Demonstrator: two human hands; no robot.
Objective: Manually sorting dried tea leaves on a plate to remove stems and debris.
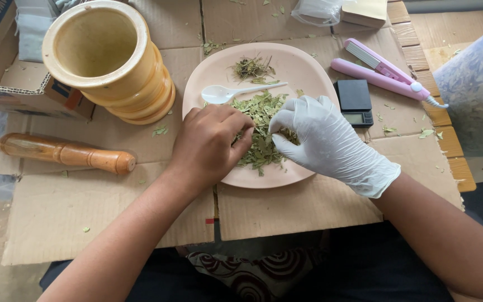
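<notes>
A pale pink plate lies on flattened cardboard and holds a heap of dried green leaves, a smaller clump of stems and a white plastic spoon. My bare left hand rests on the left side of the heap, fingers curled and pinching at leaves. My right hand, in a white glove, presses its fingertips into the heap from the right, pinching leaves. What exactly sits between each hand's fingers is partly hidden.
A tall wooden mortar stands at the upper left, its wooden pestle lying below it. A small black digital scale and a pink hair straightener lie right of the plate. A clear bag of leaves fills the right edge. A cardboard box sits far left.
</notes>
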